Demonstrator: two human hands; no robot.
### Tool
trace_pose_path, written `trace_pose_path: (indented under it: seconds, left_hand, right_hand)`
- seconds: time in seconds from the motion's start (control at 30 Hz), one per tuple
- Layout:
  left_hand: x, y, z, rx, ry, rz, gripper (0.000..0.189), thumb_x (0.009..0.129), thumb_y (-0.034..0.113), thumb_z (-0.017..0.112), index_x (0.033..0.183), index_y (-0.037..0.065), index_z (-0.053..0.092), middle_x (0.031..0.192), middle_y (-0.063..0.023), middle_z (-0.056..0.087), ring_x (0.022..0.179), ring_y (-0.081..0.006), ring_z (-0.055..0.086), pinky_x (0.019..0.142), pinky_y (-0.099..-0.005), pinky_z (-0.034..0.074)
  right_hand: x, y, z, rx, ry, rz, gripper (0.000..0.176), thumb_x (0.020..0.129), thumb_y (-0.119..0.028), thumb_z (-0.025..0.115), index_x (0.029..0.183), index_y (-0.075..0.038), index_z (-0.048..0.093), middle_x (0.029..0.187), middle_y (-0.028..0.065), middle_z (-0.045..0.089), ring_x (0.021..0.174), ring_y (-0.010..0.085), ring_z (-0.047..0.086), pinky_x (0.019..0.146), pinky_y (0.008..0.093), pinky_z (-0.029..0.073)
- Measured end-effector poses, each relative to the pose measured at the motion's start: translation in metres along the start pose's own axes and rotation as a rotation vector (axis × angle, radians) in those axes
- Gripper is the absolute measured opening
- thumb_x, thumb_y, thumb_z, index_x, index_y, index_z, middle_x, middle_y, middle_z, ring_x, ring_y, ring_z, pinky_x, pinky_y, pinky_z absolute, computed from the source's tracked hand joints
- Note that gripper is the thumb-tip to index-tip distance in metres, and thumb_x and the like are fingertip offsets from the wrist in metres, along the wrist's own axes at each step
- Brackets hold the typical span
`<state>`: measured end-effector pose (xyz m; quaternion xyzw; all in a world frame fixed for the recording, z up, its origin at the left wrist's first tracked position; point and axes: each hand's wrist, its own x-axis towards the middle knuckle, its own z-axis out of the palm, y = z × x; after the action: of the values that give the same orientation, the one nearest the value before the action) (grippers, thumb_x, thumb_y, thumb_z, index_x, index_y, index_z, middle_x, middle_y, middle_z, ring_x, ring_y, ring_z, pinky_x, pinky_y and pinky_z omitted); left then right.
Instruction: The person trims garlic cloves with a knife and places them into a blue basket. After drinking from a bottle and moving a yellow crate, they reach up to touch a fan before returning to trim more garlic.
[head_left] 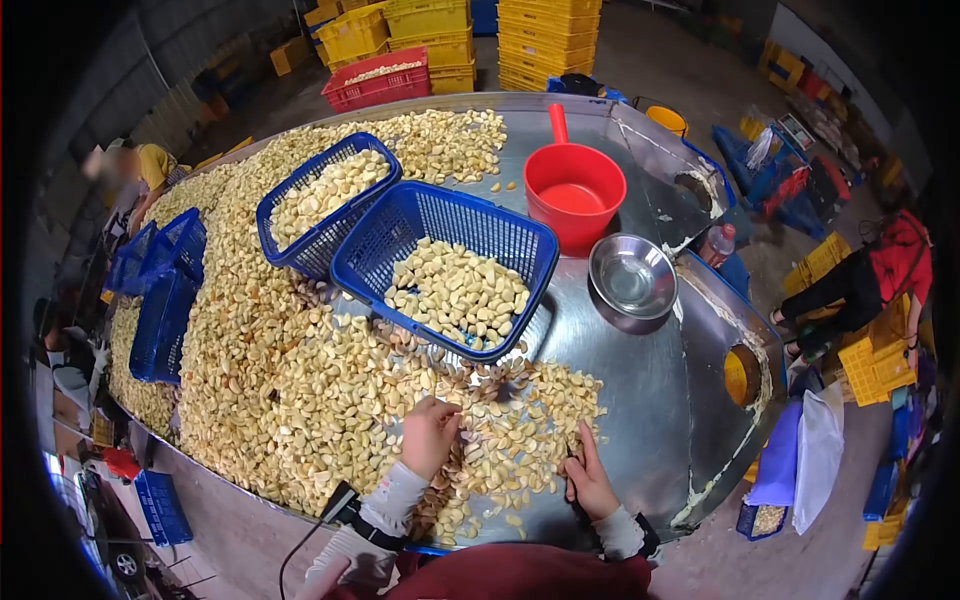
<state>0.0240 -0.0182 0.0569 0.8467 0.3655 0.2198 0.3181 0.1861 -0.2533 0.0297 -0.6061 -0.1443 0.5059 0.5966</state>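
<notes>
1. The left hand [430, 435] is curled down onto the cloves [300, 400] heaped at the table's [650, 420] near edge. Whether any are gripped cannot be told, and cloves could be swept over that edge.
2. The right hand [588, 482] is laid loose with the forefinger out, and nothing is grasped.
3. Two hands, two filled blue baskets [445, 265], one red scoop [574, 190] and one steel bowl [632, 277] are counted.

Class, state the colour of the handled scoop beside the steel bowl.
The scoop is red; head view shows it.
</notes>
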Motion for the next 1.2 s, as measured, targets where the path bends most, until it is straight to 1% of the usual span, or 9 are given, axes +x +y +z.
trace_pose_path:
  seconds: [0.17,0.4,0.57,0.7,0.87,1.03,1.07,1.17,1.2]
  left_hand:
    - [0.006,-0.012,0.061,0.039,-0.032,0.338,0.013,0.072,0.003,0.069,0.084,0.007,0.070,0.085,-0.0096,0.060,0.084,-0.0278,0.058,0.070,-0.0376,0.047]
    - [0.020,-0.012,0.060,0.407,-0.166,0.378,0.017,0.071,0.004,0.064,0.087,0.005,0.069,0.083,-0.0116,0.060,0.083,-0.0281,0.058,0.071,-0.0399,0.047]
    - [0.006,-0.012,0.048,-0.440,-0.030,-0.302,0.009,0.074,0.003,0.063,0.083,0.001,0.066,0.071,-0.0129,0.057,0.073,-0.0316,0.057,0.066,-0.0422,0.046]
    - [0.011,-0.012,0.054,-0.005,-0.030,0.273,0.008,0.072,0.004,0.065,0.080,0.003,0.066,0.077,-0.0120,0.057,0.078,-0.0292,0.057,0.067,-0.0394,0.046]
    - [0.018,-0.012,0.067,0.363,-0.252,0.346,0.010,0.073,0.003,0.063,0.082,0.006,0.066,0.078,-0.0121,0.057,0.080,-0.0278,0.057,0.067,-0.0377,0.046]
    - [0.015,-0.036,0.060,-0.680,-0.427,-0.500,0.014,0.077,-0.001,0.054,0.084,0.002,0.066,0.077,-0.0095,0.054,0.072,-0.0249,0.057,0.059,-0.0301,0.047]
    - [0.010,-0.029,0.066,-0.430,-0.302,-0.021,0.013,0.076,-0.002,0.056,0.084,0.001,0.065,0.079,-0.0086,0.052,0.072,-0.0232,0.057,0.058,-0.0278,0.046]
    - [0.001,-0.004,0.078,0.027,-0.336,0.344,0.007,0.077,0.005,0.058,0.081,0.001,0.061,0.082,-0.0169,0.054,0.076,-0.0317,0.058,0.063,-0.0415,0.046]
    - [-0.001,0.007,0.075,0.040,-0.424,0.236,0.007,0.078,0.004,0.056,0.082,0.001,0.061,0.083,-0.0176,0.055,0.075,-0.0327,0.058,0.062,-0.0415,0.047]
  right_hand:
    - [0.010,0.009,0.006,-0.063,-0.076,0.085,0.054,0.097,-0.013,0.044,0.148,-0.014,0.026,0.081,0.0022,0.053,0.046,0.0048,0.040,0.042,0.0198,0.039]
    - [0.016,-0.002,0.020,-0.059,0.001,0.104,0.046,0.099,-0.016,0.042,0.144,-0.010,0.033,0.077,0.0016,0.054,0.049,0.0051,0.043,0.046,0.0188,0.040]
    - [0.019,0.002,0.017,-0.081,-0.017,0.064,0.045,0.099,-0.016,0.043,0.143,-0.009,0.035,0.077,0.0024,0.054,0.049,0.0052,0.043,0.047,0.0186,0.040]
    - [0.020,0.002,0.020,-0.055,0.010,0.075,0.043,0.098,-0.015,0.045,0.140,-0.006,0.038,0.078,0.0020,0.054,0.050,0.0052,0.043,0.047,0.0187,0.039]
    - [0.018,0.001,0.023,-0.151,-0.043,0.017,0.043,0.097,-0.016,0.050,0.137,-0.005,0.042,0.078,0.0009,0.053,0.053,0.0046,0.042,0.048,0.0190,0.038]
    - [0.016,0.005,0.017,-0.113,0.021,0.031,0.043,0.096,-0.018,0.052,0.137,-0.008,0.043,0.080,0.0004,0.054,0.055,0.0046,0.043,0.049,0.0190,0.039]
    - [0.017,0.006,0.013,-0.114,0.055,0.021,0.043,0.096,-0.018,0.052,0.137,-0.009,0.044,0.080,0.0002,0.054,0.055,0.0045,0.043,0.049,0.0191,0.039]
    - [0.020,0.011,0.016,-0.263,0.083,-0.064,0.038,0.095,-0.022,0.053,0.131,-0.010,0.051,0.081,-0.0002,0.056,0.058,0.0049,0.044,0.051,0.0208,0.039]
    - [0.020,0.010,0.019,-0.308,0.079,-0.153,0.038,0.095,-0.022,0.054,0.131,-0.009,0.051,0.083,0.0010,0.058,0.060,0.0063,0.046,0.054,0.0230,0.041]
